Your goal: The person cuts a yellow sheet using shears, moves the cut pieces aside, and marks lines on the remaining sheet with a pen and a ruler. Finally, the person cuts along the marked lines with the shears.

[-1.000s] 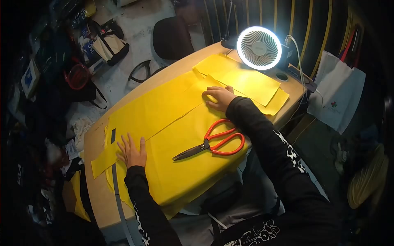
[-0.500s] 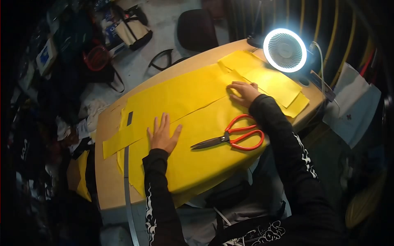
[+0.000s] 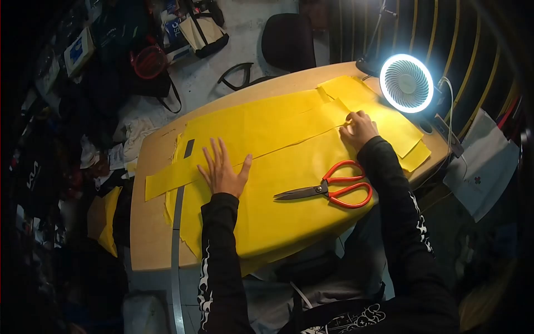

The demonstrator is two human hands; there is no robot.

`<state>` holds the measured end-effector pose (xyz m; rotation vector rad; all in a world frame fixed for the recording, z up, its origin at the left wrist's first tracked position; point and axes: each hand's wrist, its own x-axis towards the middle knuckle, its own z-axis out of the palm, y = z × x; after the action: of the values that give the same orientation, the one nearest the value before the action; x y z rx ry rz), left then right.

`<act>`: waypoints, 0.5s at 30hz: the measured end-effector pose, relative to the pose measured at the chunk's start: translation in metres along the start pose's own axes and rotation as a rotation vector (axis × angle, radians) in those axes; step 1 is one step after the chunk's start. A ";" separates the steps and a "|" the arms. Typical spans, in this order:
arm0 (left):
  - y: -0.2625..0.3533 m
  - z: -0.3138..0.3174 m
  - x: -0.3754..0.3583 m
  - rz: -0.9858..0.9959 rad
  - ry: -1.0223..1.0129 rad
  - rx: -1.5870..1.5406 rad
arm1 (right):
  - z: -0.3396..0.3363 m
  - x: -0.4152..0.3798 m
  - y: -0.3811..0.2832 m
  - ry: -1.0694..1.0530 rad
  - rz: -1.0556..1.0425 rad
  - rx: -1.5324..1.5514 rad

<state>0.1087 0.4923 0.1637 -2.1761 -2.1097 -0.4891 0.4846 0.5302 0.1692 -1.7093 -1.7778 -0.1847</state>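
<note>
A large sheet of yellow fabric covers most of the table, with a long edge or slit running diagonally across it. My left hand lies on the sheet with its fingers spread, just at the left end of that slit. At the slit's right end, my right hand has its fingers bent and pinched on the fabric edge. Scissors with red handles rest on the fabric below my right hand, blades pointing left. A short yellow strip crosses the left end, over a long grey metal strip.
Smaller yellow pieces are layered at the table's right end. A lit ring lamp with a fan stands behind them. Beyond the wooden table are a dark chair and a tote bag on the floor.
My right hand has gone from fingers reaching over the fabric to a pinch at the slit's edge. My left hand stays spread on the sheet. The whole view has shifted slightly.
</note>
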 end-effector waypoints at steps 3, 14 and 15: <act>0.000 -0.002 0.002 -0.055 -0.145 0.025 | 0.001 0.001 0.005 -0.035 0.029 -0.083; -0.009 0.001 0.001 -0.153 -0.119 0.030 | 0.003 -0.012 -0.021 -0.485 -0.121 -0.113; -0.009 0.001 -0.001 -0.148 -0.103 0.016 | 0.002 -0.012 -0.020 -0.502 -0.117 -0.073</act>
<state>0.1004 0.4921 0.1615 -2.0898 -2.3312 -0.3751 0.4639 0.5186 0.1677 -1.8134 -2.2570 0.1476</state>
